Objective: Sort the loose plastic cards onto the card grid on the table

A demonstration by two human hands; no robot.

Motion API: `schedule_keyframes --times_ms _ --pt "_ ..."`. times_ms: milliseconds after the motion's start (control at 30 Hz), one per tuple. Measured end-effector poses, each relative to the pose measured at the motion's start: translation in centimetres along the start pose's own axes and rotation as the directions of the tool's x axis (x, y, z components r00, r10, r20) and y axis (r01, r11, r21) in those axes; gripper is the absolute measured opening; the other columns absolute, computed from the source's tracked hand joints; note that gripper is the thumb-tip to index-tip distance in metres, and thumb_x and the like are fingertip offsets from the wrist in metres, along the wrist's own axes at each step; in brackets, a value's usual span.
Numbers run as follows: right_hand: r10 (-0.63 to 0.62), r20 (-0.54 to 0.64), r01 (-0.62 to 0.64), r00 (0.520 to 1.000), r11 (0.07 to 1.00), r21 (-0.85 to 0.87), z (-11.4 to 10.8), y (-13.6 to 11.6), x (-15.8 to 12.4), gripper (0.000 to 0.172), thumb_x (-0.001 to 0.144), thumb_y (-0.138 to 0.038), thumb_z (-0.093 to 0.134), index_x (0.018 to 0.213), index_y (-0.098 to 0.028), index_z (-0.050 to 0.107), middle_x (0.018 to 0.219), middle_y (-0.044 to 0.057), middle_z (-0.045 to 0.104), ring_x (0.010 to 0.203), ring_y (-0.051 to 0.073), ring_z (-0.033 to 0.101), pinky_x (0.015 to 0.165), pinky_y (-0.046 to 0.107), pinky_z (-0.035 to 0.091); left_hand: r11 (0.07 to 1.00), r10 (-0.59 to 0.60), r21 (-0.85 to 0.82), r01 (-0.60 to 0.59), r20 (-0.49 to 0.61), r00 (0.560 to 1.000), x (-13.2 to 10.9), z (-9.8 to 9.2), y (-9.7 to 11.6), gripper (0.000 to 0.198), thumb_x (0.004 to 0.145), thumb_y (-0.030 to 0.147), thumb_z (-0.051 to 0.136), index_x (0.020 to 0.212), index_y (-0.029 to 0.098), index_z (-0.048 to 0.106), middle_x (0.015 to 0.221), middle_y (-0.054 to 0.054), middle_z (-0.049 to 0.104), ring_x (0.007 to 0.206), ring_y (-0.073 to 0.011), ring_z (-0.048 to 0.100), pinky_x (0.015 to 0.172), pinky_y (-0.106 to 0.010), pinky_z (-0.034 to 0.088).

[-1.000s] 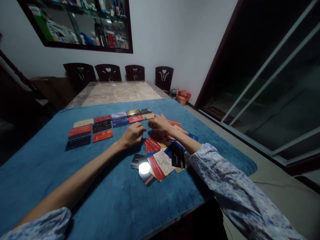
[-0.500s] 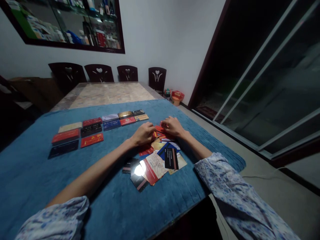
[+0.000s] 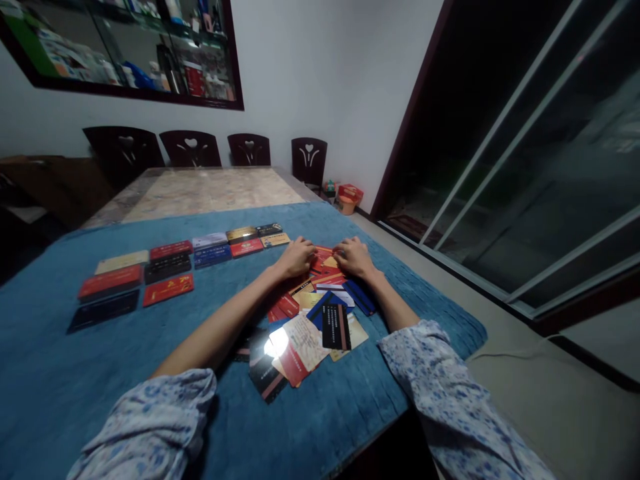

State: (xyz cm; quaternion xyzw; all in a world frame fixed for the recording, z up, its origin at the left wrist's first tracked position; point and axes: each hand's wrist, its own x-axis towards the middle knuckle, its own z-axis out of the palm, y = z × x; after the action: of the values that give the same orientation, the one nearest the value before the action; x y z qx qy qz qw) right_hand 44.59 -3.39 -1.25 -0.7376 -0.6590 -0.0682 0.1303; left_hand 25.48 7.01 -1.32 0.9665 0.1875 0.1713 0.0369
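Note:
A loose pile of bank-style cards lies on the blue cloth, with red cards point(image 3: 324, 261) at its far end. My left hand point(image 3: 299, 258) bends its fingers down onto the left edge of these red cards. From the other side, my right hand point(image 3: 354, 258) curls its fingers on their right edge; the fingertips of both hands are partly hidden. Nearer me in the pile are a black striped card point(image 3: 336, 327), a white and red card point(image 3: 301, 347), a blue card point(image 3: 359, 297) by my right wrist, and a glossy dark card point(image 3: 265, 370) reflecting a light.
Left of the pile, several cards stand in neat stacks, among them a red stack point(image 3: 111, 283), a dark blue stack point(image 3: 104, 309) and an orange-red stack point(image 3: 169, 289). The blue cloth point(image 3: 240, 433) covers the near table. Chairs point(image 3: 310, 160) line the far wall.
My hands have drawn slightly apart, baring more of the red cards between them. A blue card now shows beside my right wrist. The view has shifted a little to the right.

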Motion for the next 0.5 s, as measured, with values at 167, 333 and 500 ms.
schedule_keyframes --times_ms 167,333,500 --pt "0.009 0.05 -0.01 0.999 1.0 0.017 0.4 0.6 0.1 0.033 0.1 -0.031 0.046 0.116 -0.027 0.073 0.125 0.009 0.067 0.11 0.028 0.049 0.086 0.039 0.039 0.998 -0.066 -0.01 0.068 0.101 0.993 1.7 0.0 0.1 0.032 0.088 0.016 0.049 0.112 0.018 0.07 0.126 -0.012 0.066 0.117 -0.0306 0.048 0.097 -0.05 0.042" --pt "0.003 0.073 -0.007 0.997 0.999 0.053 0.8 0.9 0.3 0.036 0.1 -0.03 0.042 0.121 -0.029 0.072 0.13 0.007 0.066 0.112 0.029 0.047 0.087 0.041 0.039 0.994 -0.086 -0.045 0.097 0.203 0.975 2.8 0.4 -0.1 0.037 0.081 0.008 0.05 0.106 0.024 0.072 0.132 -0.007 0.065 0.124 -0.0338 0.045 0.096 -0.055 0.04" --pt "0.001 0.064 -0.005 0.998 0.998 0.059 1.3 1.2 0.6 0.037 0.1 -0.032 0.042 0.124 -0.029 0.07 0.131 0.01 0.064 0.113 0.03 0.044 0.087 0.042 0.039 0.992 -0.1 -0.054 0.113 0.194 0.976 3.0 0.9 -0.5 0.03 0.088 0.016 0.048 0.105 0.024 0.071 0.136 -0.008 0.062 0.131 -0.0356 0.041 0.099 -0.058 0.037"
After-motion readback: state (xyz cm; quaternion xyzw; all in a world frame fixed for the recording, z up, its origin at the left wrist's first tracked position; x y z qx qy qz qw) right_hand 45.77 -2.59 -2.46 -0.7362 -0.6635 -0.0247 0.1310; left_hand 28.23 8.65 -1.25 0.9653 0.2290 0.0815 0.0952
